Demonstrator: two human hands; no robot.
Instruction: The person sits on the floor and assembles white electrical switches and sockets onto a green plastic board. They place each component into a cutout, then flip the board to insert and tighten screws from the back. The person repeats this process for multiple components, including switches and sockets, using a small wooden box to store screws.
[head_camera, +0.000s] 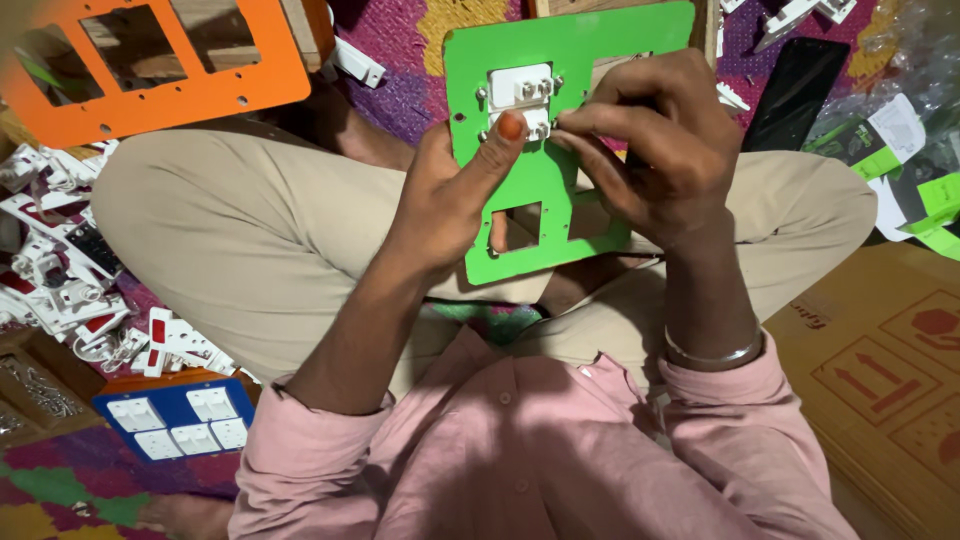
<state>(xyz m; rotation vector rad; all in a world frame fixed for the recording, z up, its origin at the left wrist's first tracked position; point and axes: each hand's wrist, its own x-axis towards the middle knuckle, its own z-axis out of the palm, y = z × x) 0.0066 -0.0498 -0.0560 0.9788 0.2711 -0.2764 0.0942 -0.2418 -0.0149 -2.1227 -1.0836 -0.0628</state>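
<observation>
The left hand (450, 190) gripped the green plate (545, 150) over the lap, thumb pressing the white switch (521, 98). The right hand (655, 140) pinched its right edge. Judged best practice: steady the plate and seat the switch squarely.

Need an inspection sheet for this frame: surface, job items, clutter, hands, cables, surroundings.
Surface: patterned mat, person sits cross-legged on it.
Job's things: green panel held upright over the lap; white switch modules sit in its upper cutout.
Clutter: pile of white switch parts, blue panel with white modules, orange panel.
Hands: left hand grips the green panel, thumb on a module; right hand pinches at the modules.
Cables: nothing seen.
Surroundings: cardboard box, plastic bags.
</observation>
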